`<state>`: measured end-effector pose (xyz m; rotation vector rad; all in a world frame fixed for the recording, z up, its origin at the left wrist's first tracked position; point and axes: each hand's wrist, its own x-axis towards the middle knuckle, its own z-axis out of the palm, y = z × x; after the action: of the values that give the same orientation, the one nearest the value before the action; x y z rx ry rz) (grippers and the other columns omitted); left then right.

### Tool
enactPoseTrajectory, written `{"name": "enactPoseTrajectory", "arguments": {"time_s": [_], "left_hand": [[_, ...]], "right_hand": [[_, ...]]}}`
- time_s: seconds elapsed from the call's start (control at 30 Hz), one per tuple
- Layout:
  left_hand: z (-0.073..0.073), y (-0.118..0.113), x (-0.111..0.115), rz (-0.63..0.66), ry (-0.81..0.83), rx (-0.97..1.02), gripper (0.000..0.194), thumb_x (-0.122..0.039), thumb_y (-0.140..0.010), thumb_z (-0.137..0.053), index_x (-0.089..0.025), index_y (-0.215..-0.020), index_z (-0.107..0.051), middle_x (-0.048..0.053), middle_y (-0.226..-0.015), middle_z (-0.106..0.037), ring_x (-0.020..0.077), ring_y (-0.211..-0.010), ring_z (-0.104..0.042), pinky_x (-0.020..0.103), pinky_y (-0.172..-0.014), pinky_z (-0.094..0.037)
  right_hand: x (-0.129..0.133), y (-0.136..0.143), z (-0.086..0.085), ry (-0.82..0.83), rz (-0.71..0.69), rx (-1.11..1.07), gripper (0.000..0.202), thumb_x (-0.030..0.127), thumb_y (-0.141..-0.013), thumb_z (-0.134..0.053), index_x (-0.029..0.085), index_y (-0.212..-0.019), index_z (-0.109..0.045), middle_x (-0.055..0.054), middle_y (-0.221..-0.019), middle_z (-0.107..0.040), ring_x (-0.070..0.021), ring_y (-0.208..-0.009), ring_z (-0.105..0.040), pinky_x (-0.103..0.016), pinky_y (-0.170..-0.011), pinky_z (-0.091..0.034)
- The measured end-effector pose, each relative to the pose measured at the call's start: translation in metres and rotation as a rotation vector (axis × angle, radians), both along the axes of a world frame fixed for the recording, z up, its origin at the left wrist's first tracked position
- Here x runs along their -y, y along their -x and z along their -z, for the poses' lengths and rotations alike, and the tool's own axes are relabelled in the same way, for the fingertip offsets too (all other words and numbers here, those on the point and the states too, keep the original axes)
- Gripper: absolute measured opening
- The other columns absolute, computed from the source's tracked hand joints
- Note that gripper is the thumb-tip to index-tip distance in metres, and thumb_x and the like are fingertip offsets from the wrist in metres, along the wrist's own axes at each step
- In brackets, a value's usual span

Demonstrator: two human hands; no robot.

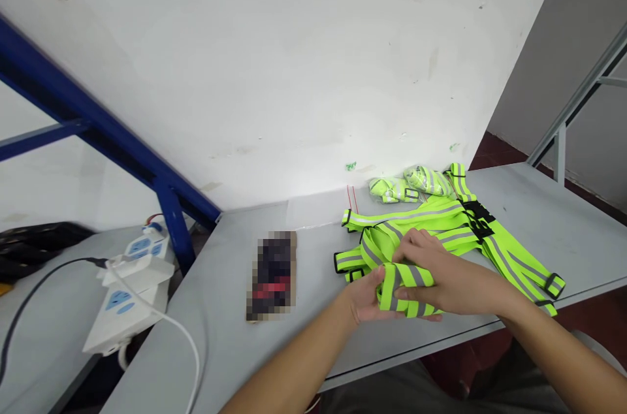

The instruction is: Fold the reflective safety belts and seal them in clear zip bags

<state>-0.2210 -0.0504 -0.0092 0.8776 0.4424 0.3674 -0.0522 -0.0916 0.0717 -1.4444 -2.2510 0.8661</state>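
In the head view, the bundle [390, 285] sits in both my hands. My left hand [366, 296] cups it from below, and my right hand [443, 275] grips its side. It looks light and soft, hard to break, but the folds could slip loose, so I'd hold its middle. More straps [455, 236] lie just past my hands.

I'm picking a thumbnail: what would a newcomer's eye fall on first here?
Probably the fluorescent yellow-green striped strap, bundled between the left hand and right hand, right of centre. Next, matching straps with black buckles, spread on the grey table beyond and right of it. At left, a white power strip stands out near a blue beam.
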Motion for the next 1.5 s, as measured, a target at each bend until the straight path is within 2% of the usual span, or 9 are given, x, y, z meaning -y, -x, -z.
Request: {"name": "enactPoseTrajectory", "arguments": {"time_s": [0.1, 0.23, 0.37, 0.47, 0.6, 0.8, 1.17, 1.3, 1.5], "left_hand": [[-0.002, -0.001, -0.004, 0.138, 0.257, 0.209, 0.065, -0.05, -0.054, -0.075, -0.021, -0.112, -0.066, 0.009, -0.114, -0.068, 0.0364, -0.112, -0.058, 0.053, -0.09, -0.045], [-0.004, -0.012, -0.011, -0.199, 0.444, 0.163, 0.041, -0.025, -0.062, -0.059, -0.018, -0.102, -0.066, 0.007, -0.105, -0.07, 0.029, -0.102, -0.064, 0.046, -0.088, -0.049], [-0.002, -0.016, -0.015, -0.358, 0.5, 0.123, 0.025, -0.023, -0.063, -0.056, -0.02, -0.088, -0.062, 0.002, -0.084, -0.069, 0.0201, -0.089, -0.066, 0.032, -0.085, -0.049], [-0.001, -0.015, -0.014, -0.346, 0.541, 0.107, 0.032, -0.02, -0.061, -0.057, -0.019, -0.093, -0.06, 0.001, -0.085, -0.067, 0.0202, -0.088, -0.066, 0.035, -0.086, -0.048], [-0.003, -0.013, -0.014, -0.256, 0.575, 0.164, 0.041, -0.016, -0.057, -0.054, -0.018, -0.098, -0.06, 0.003, -0.083, -0.066, 0.0191, -0.078, -0.065, 0.035, -0.079, -0.049], [-0.006, -0.013, -0.018, -0.215, 0.639, 0.157, 0.039, -0.039, -0.071, -0.059, -0.012, -0.1, -0.06, 0.004, -0.071, -0.065, 0.0193, -0.065, -0.065, 0.033, -0.069, -0.05], [-0.004, -0.019, -0.019, -0.094, 0.675, -0.023, 0.037, -0.032, -0.088, -0.054, -0.004, -0.111, -0.061, 0.011, -0.08, -0.073, 0.0214, -0.071, -0.07, 0.031, -0.075, -0.05], [-0.005, -0.017, -0.02, -0.055, 0.602, 0.0, 0.03, -0.018, -0.086, -0.057, -0.003, -0.11, -0.064, 0.008, -0.072, -0.072, 0.017, -0.061, -0.068, 0.027, -0.072, -0.049], [-0.001, -0.012, -0.024, 0.018, 0.462, 0.006, 0.035, -0.024, -0.082, -0.066, -0.005, -0.111, -0.065, 0.012, -0.087, -0.074, 0.0202, -0.074, -0.07, 0.028, -0.075, -0.05]], "right_hand": [[-0.014, 0.002, 0.009, -0.061, 0.089, -0.009, 0.042, 0.046, -0.08, -0.065, 0.025, -0.111, -0.046, -0.005, -0.11, -0.052, -0.0213, -0.101, -0.051, -0.036, -0.083, -0.046], [-0.023, 0.009, 0.03, -0.46, 0.265, 0.151, 0.051, 0.046, -0.083, -0.063, 0.02, -0.122, -0.045, -0.014, -0.12, -0.054, -0.0303, -0.114, -0.048, -0.05, -0.096, -0.035], [-0.011, 0.014, 0.051, -0.655, 0.087, 0.366, 0.051, 0.041, -0.09, -0.053, 0.016, -0.134, -0.044, -0.015, -0.138, -0.05, -0.0338, -0.13, -0.038, -0.058, -0.108, -0.02], [-0.001, 0.008, 0.06, -0.689, -0.001, 0.479, 0.068, 0.033, -0.086, -0.059, 0.01, -0.144, -0.031, -0.015, -0.15, -0.038, -0.0364, -0.139, -0.025, -0.057, -0.108, -0.026], [0.003, -0.008, 0.058, -0.736, -0.07, 0.571, 0.062, 0.008, -0.084, -0.049, 0.008, -0.144, -0.033, -0.015, -0.15, -0.038, -0.0349, -0.138, -0.031, -0.053, -0.105, -0.037], [0.004, -0.019, 0.042, -0.721, -0.174, 0.554, 0.062, 0.0, -0.078, -0.045, 0.008, -0.14, -0.039, -0.014, -0.144, -0.047, -0.0319, -0.131, -0.044, -0.048, -0.098, -0.047], [0.017, -0.013, 0.033, -0.663, -0.244, 0.561, 0.049, 0.006, -0.077, -0.054, 0.006, -0.127, -0.052, -0.015, -0.12, -0.066, -0.0301, -0.106, -0.064, -0.043, -0.084, -0.055], [0.017, -0.008, 0.017, -0.513, -0.26, 0.515, 0.044, 0.011, -0.078, -0.063, 0.011, -0.121, -0.055, -0.013, -0.114, -0.068, -0.0278, -0.1, -0.066, -0.04, -0.086, -0.052], [0.013, -0.006, -0.012, -0.211, -0.185, 0.411, 0.02, 0.031, -0.089, -0.058, 0.02, -0.107, -0.058, -0.005, -0.09, -0.071, -0.0239, -0.076, -0.068, -0.031, -0.061, -0.046]]}}
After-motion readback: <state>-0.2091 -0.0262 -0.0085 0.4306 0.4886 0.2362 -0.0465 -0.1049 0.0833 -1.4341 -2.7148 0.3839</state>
